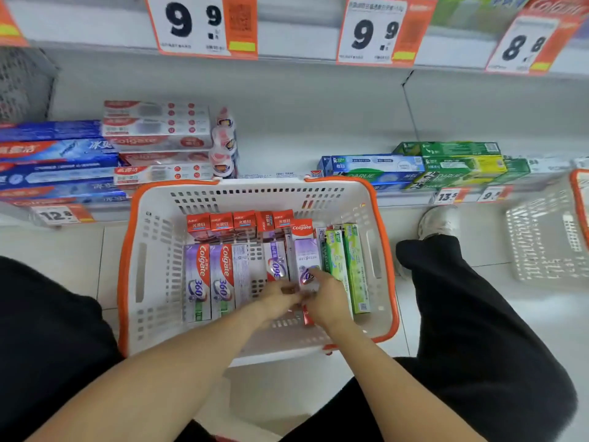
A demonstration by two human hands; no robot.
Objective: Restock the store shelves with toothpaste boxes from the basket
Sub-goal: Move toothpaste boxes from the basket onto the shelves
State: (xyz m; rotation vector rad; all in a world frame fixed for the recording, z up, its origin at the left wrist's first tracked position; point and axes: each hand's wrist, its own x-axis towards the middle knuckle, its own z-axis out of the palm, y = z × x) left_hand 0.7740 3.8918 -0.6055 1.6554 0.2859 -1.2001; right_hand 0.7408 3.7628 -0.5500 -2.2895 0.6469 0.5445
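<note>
Orange price cards (pixel 204 25) hang above. A second white basket (pixel 541 237) sits right on the pale tiled floor (pixel 51 250), near a white shoe (pixel 436 223) and black trousers (pixel 478 314).

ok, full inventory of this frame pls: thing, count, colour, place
basket: 1, white with orange rim, on floor between the knees
purple Colgate 360 boxes: about 4, lying flat in basket, left to middle
small red boxes: about 5, row at basket's far end
green boxes: 2, basket's right side
blue boxes: stack, count unclear, low shelf left
red-white Colgate boxes: stack, beside the blue ones
Darlie boxes: blue and green stacks, low shelf right
price tags: 3 large, white-orange, upper shelf edge
second basket: 1, white, right edge, blurred
shoe: 1, whitish, right of basket
left hand: in basket, blurred
right hand: in basket, on a purple box
</note>
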